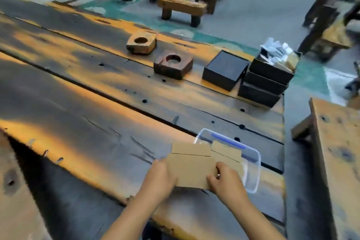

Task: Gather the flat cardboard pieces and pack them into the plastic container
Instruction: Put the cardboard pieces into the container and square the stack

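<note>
The fingers (218, 169) of the right hand (226, 180) were curled over the right edge of the flat cardboard pieces (191, 167) and pinched them. The left hand (160, 175) held the left edge of the same pieces, with its fingers closed under the stack where they could not be seen. Both hands held the brown cardboard just above the table (97, 113), near its front edge.

The cardboard pieces lay flat in a small stack, with flaps sticking out at the far side. Their right part reached over the left side of the plastic container (255, 169). The container was clear, with rounded corners, and it sat on the table just to the right of the hands. A blue strip (228, 141) showed at its far side.

Farther back on the table sat two wooden blocks with round holes (173, 64). To their right were a black box (224, 69) and a stack of black trays (266, 82). The top tray was full of small packets (278, 52).
</note>
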A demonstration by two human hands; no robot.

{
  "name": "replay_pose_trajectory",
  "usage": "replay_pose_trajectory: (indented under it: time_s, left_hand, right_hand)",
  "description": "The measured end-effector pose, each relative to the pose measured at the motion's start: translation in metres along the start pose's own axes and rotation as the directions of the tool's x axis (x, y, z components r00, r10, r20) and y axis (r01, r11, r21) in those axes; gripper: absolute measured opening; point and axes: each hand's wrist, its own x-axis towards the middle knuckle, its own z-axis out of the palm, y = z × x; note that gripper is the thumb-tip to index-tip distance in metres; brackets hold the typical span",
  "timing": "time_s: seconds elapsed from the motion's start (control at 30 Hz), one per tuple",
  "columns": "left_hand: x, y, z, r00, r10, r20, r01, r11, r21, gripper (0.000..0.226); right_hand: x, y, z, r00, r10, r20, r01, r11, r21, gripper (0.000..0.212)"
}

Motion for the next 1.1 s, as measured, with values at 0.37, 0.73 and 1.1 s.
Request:
replay_pose_trajectory:
  time_s: [0.37, 0.73, 1.1]
  left_hand:
    - [0.1, 0.059, 0.012, 0.927, 0.224, 0.3, -0.283, 0.944, 0.17, 0.03]
    - [0.134, 0.091, 0.057, 0.901, 0.212, 0.379, -0.315, 0.92, 0.234, 0.027]
    - [0.149, 0.077, 0.09, 0.914, 0.04, 0.403, -0.196, 0.914, 0.355, 0.025]
  right_hand:
    - [0.023, 0.016, -0.036, 0.914, 0.389, -0.117, -0.384, 0.921, 0.062, 0.018]
    - [0.05, 0.067, -0.043, 0.902, 0.423, -0.087, -0.422, 0.906, 0.035, 0.021]
    - [0.069, 0.103, -0.022, 0.917, 0.396, 0.038, -0.397, 0.918, 0.014, 0.017]
